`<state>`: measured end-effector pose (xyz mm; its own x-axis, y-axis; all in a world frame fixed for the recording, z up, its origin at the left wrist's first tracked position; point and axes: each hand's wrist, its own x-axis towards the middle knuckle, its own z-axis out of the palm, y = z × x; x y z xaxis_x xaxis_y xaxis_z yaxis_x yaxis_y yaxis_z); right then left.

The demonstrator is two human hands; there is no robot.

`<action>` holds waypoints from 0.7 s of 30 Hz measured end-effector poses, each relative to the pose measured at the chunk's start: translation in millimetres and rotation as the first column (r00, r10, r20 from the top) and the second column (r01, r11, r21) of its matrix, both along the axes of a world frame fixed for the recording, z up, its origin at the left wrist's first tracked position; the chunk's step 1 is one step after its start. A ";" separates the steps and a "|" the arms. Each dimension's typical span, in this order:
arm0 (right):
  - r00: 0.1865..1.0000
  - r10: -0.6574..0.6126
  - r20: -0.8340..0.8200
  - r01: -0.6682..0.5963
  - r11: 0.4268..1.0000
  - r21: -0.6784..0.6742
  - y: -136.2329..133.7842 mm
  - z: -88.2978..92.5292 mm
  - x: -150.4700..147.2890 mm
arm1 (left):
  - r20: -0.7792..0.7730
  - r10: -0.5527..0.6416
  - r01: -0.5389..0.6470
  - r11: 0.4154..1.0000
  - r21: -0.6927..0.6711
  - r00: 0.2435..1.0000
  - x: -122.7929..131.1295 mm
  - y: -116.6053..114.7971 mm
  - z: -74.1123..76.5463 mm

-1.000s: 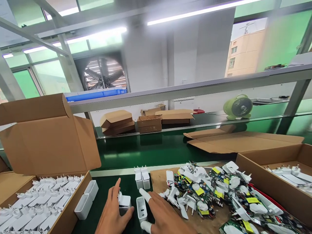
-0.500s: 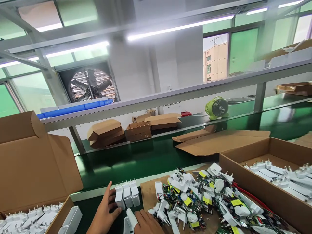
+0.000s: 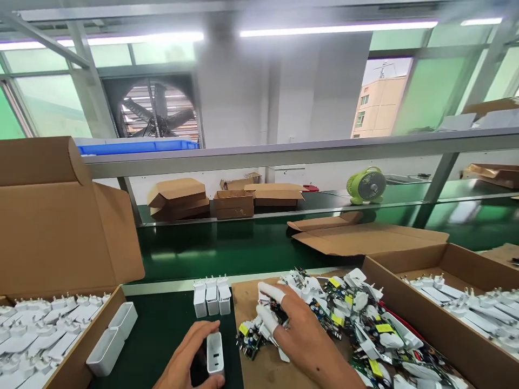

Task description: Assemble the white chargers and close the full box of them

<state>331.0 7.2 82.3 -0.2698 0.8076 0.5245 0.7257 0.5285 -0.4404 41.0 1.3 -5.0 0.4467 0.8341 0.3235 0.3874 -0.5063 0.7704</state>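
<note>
My left hand (image 3: pixel 190 359) is closed around an empty white charger shell (image 3: pixel 214 354), held upright near the bottom edge over the green mat. My right hand (image 3: pixel 295 335), with white finger cots on two fingers, pinches a small circuit board (image 3: pixel 249 335) at the left end of the heap of boards and white plug parts (image 3: pixel 357 319) on the brown card. Three finished white chargers (image 3: pixel 211 295) stand in a row just beyond my left hand.
An open cardboard box (image 3: pixel 60 232) of white plug parts is at left, with two empty white shells (image 3: pixel 111 337) beside it. Another box (image 3: pixel 458 302) of parts is at right. A green conveyor belt (image 3: pixel 243 246) runs behind, with flat cartons, stacked boxes and a green fan (image 3: pixel 367 185).
My left hand left the row of three chargers and took up an empty shell. My right hand moved right to the heap and picked a circuit board.
</note>
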 end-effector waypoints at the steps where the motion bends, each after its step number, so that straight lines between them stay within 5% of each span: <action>1: 0.993 0.066 0.099 -0.062 0.997 -0.047 -4.8 1.7 0.4 | 0.028 -0.004 0.005 1.000 -0.010 1.000 0.6 0.4 -4.1; 6: 0.822 0.229 0.521 -0.108 0.962 -0.252 -12.3 1.7 -19.0 | 0.087 -0.016 0.018 0.999 -0.028 0.996 -1.6 -4.6 -11.8; 10: 0.738 0.266 0.621 -0.139 0.959 -0.245 1.7 -9.3 -37.8 | 0.014 0.007 -0.006 0.999 -0.043 1.000 -5.9 -13.6 -3.7; 15: 0.810 0.253 0.530 -0.169 0.965 -0.201 22.4 -14.5 -34.6 | -0.031 0.024 -0.024 1.000 0.007 0.999 -11.1 -19.2 5.7; 21: 0.956 0.206 0.209 -0.175 0.972 -0.158 10.0 16.3 -24.0 | -0.074 0.015 -0.013 1.000 0.023 0.997 -11.8 -14.6 3.8</action>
<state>307.1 17.2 98.6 -0.5232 0.7889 0.3223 0.7050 0.6131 -0.3564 29.2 -13.3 -1.3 0.4587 0.8331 0.3091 0.4501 -0.5178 0.7275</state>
